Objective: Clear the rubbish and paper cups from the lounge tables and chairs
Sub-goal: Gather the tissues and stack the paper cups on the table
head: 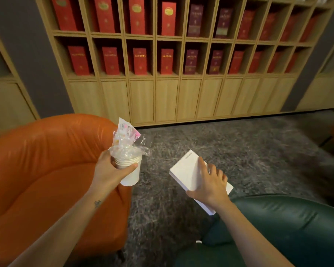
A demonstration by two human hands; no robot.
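Observation:
My left hand (110, 170) grips a stack of several nested white paper cups (130, 173), tilted slightly. Crumpled clear plastic wrappers (124, 140) with pink print stick out of the top cup. My right hand (210, 185) holds a flat white box (189, 172) from above, fingers spread across its lid, thumb under its near edge. Both hands hover over the grey carpet between two armchairs.
An orange armchair (46, 170) fills the left side. A dark green armchair (287, 228) sits at the lower right. Grey shaggy carpet (239, 147) lies between them. A wooden shelf wall (162, 83) with red and purple boxes stands behind.

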